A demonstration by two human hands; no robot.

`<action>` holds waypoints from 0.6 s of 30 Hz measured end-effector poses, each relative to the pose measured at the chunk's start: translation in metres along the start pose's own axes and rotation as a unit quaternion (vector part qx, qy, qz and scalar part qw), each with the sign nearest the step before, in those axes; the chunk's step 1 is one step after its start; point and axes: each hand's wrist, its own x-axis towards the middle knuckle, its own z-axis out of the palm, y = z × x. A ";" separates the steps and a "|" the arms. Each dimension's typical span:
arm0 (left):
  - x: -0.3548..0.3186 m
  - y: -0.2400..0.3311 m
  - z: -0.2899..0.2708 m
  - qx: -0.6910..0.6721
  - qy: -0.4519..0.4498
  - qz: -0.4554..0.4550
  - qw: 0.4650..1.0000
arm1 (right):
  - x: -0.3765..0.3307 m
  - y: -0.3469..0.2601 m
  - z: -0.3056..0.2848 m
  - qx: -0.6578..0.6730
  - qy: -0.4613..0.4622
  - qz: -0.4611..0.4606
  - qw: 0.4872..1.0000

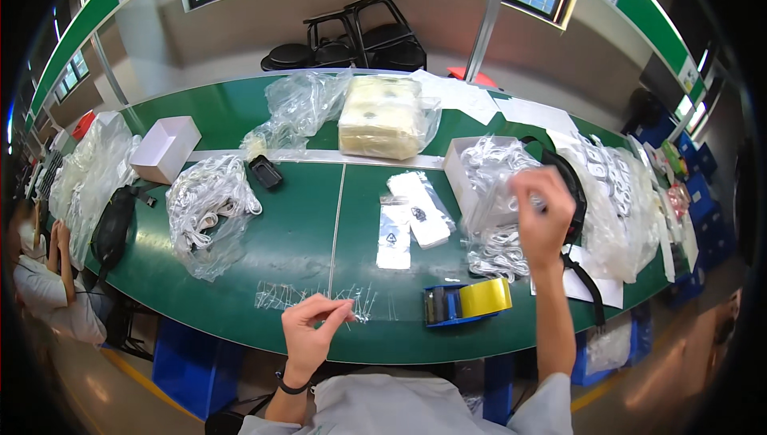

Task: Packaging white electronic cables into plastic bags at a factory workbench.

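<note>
Low over the near table edge, my left hand (pixel 313 329) pinches thumb and finger together. Its fingertips are at the right part of a row of thin, pale, wire-like strands (pixel 280 296) lying on the green top. Whatever is in that pinch is too small to name. My right hand (pixel 545 213) is raised at the right, fingers curled and slightly blurred; what they hold, if anything, cannot be made out. Behind it stands a white box (pixel 461 179) with bagged white cables (pixel 497 165). A blue tape dispenser (pixel 467 302) with a yellow roll rests between my hands.
Clear plastic bags (pixel 409 211) lie mid-table. At left are bundled white cables (pixel 209 203), an open white box (pixel 166 150) and a black tray (pixel 265 171). A wrapped pale stack (pixel 382 119) stands at the back. A black strap (pixel 587 279) hangs at right. Another person (pixel 56 295) sits far left.
</note>
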 end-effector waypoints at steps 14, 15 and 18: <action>-0.009 -0.021 -0.017 -0.028 0.006 -0.042 0.999 | -0.043 0.095 0.004 -0.131 -0.283 -0.006 0.950; -0.009 -0.025 -0.021 -0.027 0.002 -0.050 0.998 | -0.053 0.094 -0.006 -0.105 -0.387 0.092 0.911; -0.009 -0.033 -0.025 -0.030 0.010 -0.050 0.998 | -0.079 0.105 -0.017 -0.156 -0.395 0.095 0.900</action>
